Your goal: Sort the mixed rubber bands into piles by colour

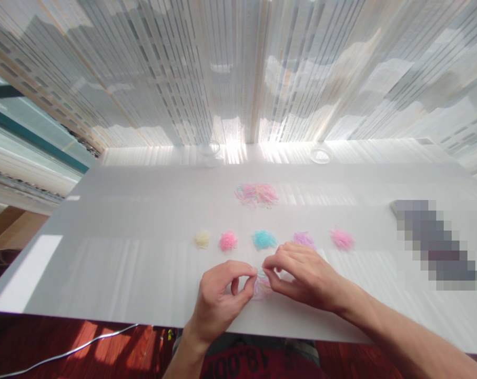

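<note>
White table (143,210): bears all the strands
Your right hand (303,273): thumb and index tips pinched; grip contents unclear; purple pile (304,239) just beyond, so a low knuckle could smear it
Your left hand (218,292): thumb and index tips closed; grip contents unclear
Mixed pile (257,193): 1, far centre
Single-colour piles: 5, nearer row; left to right, yellow (202,239), hot pink (227,241), teal (264,239), purple, pink (342,239)
Loose strands (262,289): near, beneath your fingertips; tangling could make 1 pull drag several
</note>
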`<state>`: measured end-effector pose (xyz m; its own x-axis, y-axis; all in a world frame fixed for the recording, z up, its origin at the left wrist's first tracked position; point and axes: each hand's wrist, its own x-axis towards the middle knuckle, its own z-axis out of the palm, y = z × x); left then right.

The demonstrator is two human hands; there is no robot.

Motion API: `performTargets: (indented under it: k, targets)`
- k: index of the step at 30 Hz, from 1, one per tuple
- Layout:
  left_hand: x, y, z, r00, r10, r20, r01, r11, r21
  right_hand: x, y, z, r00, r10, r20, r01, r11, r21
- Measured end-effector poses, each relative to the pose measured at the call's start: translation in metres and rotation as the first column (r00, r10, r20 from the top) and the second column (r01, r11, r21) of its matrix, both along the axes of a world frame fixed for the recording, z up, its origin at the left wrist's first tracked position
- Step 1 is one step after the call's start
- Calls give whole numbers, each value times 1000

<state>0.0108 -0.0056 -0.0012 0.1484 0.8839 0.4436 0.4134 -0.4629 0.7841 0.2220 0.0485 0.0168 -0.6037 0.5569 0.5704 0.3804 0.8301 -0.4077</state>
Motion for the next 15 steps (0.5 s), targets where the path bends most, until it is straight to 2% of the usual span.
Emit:
performTargets:
  k: [15]
  targets:
    - [-1, -1, 0, 1000, 13, 6, -14, 994, 112, 2, -3, 0, 997, 72, -13, -73, 994, -84]
